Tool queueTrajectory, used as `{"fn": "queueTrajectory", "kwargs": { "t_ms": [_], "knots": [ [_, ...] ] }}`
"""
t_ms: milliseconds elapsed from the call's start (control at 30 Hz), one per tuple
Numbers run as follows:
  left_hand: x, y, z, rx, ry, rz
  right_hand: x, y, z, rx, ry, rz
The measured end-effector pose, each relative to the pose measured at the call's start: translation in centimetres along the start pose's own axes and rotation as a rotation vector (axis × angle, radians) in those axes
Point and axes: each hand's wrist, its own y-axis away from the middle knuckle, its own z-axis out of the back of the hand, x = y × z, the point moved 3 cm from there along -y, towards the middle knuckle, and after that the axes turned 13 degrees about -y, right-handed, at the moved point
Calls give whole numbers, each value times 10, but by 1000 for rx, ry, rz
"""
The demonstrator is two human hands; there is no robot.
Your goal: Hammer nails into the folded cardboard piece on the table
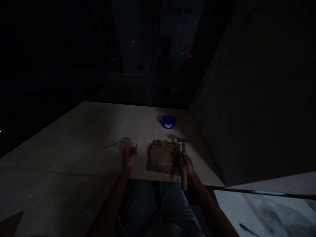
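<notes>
My right hand (187, 164) is wrapped round the wooden handle of a hammer (184, 181), its metal head upward, beside a brown block (161, 156). The block lies on a ragged sheet of cardboard (158, 169) at the table's near edge; its top edge looks torn or splintered. To the left of the block, my left hand (130, 154) is closed in a pinch over the table, with a thin dark nail (136, 144) sticking up from the fingertips. Farther left lie several loose nails (113, 144).
A blue plastic tub (169, 122) with a white label stands behind the block on the pale table (98, 125). A tall panel (259, 98) rises along the right side. At lower right is a white surface (229, 207) bearing a dark thin tool (247, 228). The room is dim.
</notes>
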Motion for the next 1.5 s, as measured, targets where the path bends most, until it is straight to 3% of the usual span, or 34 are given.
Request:
{"fn": "queueTrajectory", "kwargs": {
  "t_ms": [67,200,333,467,767,1000,1233,1500],
  "knots": [
    [-18,17,-25,160,183,43,6,2,-3,10,6,7],
    [-54,37,-64,400,306,89,17,9,-8,12,24,25],
    [-70,44,-95,484,270,72,23,19,-11,16,42,19],
    [-71,43,-114,492,181,12,22,24,-12,21,57,14],
    [-61,31,-126,424,87,-66,8,-4,-18,49,75,-4],
    [-54,31,-135,504,14,-61,-11,-25,-13,39,99,-12],
    [-50,30,-139,548,-67,-115,-20,-23,2,-29,123,-6],
    [-51,20,-134,650,-105,-186,-20,-25,4,-28,125,-10]
  ]
}}
